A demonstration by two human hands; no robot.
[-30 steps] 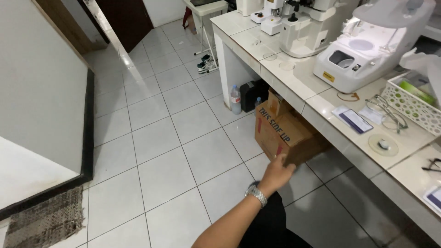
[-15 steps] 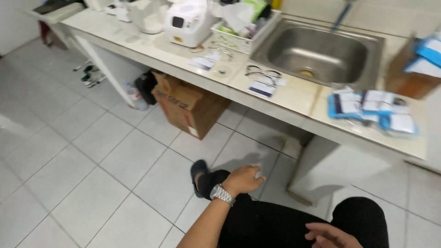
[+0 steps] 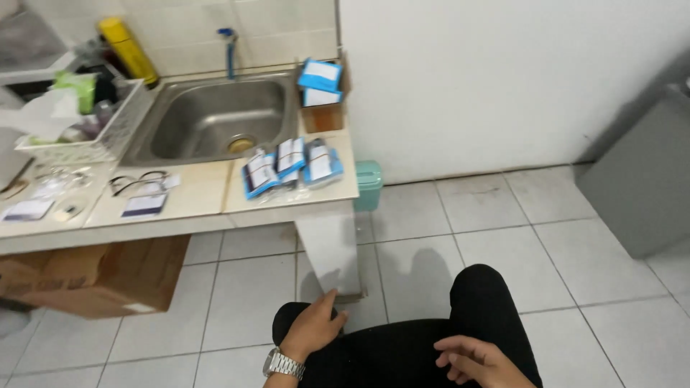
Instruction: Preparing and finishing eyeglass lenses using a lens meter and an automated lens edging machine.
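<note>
My left hand point(image 3: 313, 327), with a metal wristwatch point(image 3: 283, 365) on its wrist, rests on my left knee in black trousers, fingers loosely curled and holding nothing. Low at the frame's bottom edge my right hand point(image 3: 476, 358) lies on my right thigh, fingers slightly apart, empty. Both hands are well below and in front of a tiled counter point(image 3: 194, 208). On that counter lie several blue-and-white packets point(image 3: 291, 167) banded together, a pair of glasses point(image 3: 136, 182) and a small card point(image 3: 143, 205).
A steel sink point(image 3: 215, 118) with a blue tap is set into the counter. A white basket point(image 3: 86, 136) and yellow can point(image 3: 129, 50) stand left. A cardboard box point(image 3: 93, 276) sits under the counter, a green bin point(image 3: 369, 185) beside it, a grey cabinet point(image 3: 640, 187) right.
The view has swung right, from the machines and box to the sink and white wall. My left hand came back from reaching toward the floor onto my knee; my right hand shows more.
</note>
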